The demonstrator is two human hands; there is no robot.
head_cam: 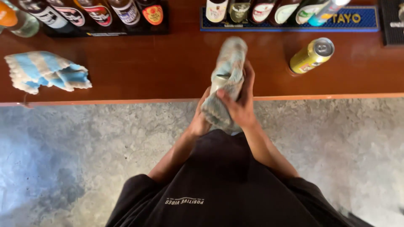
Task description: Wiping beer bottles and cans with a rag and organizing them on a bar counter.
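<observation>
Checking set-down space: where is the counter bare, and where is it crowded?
Bare wood lies between the striped cloth and the hands' wrapped can, and right of the yellow can. The back edge is crowded with bottles.

A blue-and-cream striped cloth (pixel 229 67) wraps a pale can (pixel 219 83), held upright

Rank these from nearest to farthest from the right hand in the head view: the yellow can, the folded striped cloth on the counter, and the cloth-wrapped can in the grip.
1. cloth-wrapped can, held in the right hand at centre.
2. yellow can, lying on the counter to the right.
3. folded striped cloth, far left on the counter.
</observation>
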